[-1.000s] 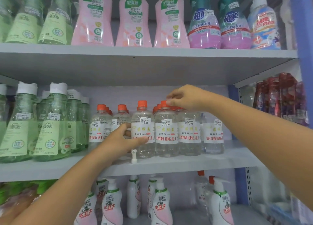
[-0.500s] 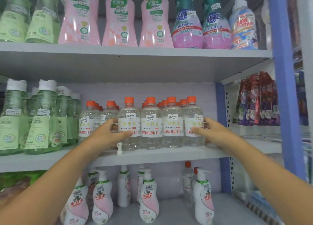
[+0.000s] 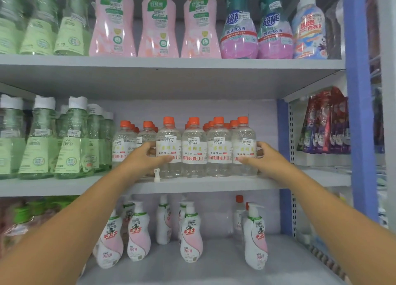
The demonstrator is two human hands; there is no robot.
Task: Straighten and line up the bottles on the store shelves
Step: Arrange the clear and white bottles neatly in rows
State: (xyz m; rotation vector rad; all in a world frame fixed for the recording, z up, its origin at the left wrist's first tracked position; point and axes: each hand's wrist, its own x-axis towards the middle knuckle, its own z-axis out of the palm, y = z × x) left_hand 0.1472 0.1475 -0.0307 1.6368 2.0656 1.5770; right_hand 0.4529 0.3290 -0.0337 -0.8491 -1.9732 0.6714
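We reach both bare arms forward and up, elbows low. Our left hand point(image 3: 147, 157) curls its fingers round a bottle point(image 3: 169, 147), thumb across the front. Our right hand point(image 3: 260, 157) does the same on another bottle point(image 3: 244, 147) opposite, wrist straight.

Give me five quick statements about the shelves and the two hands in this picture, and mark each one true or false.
1. Both hands bracket the front row of clear bottles with orange caps, the left hand at one end and the right hand at the other. True.
2. The clear bottles wear white caps. False: their caps are orange.
3. Pink bottles stand on the top shelf. True.
4. The right hand rests on top of a bottle cap. False: it is against the side of the rightmost clear bottle.
5. The green bottles stand to the right of the clear ones. False: they stand to the left.
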